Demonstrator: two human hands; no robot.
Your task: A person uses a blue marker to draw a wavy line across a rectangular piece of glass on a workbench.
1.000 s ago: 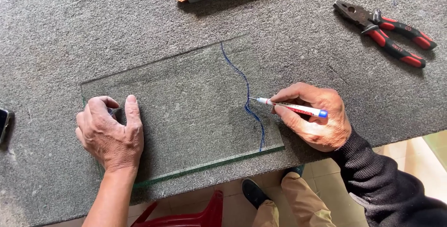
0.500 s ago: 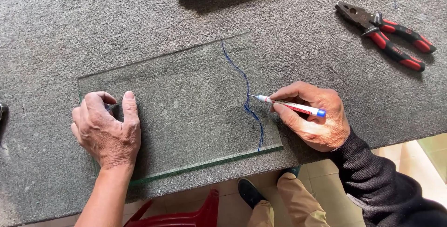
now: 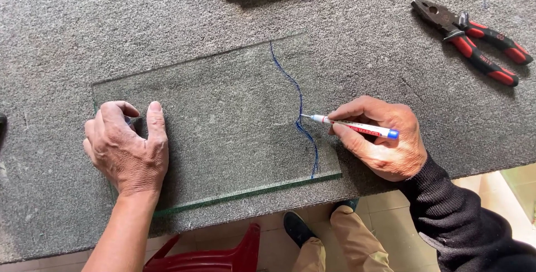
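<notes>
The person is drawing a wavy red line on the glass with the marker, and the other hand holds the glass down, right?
Not quite: the wavy line is blue, not red. The head view shows the right hand putting the marker tip to it on the glass sheet. The left hand does press the glass down.

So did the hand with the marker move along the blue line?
No. The right hand keeps the marker tip at the same bend of the blue line on the glass sheet.
</notes>
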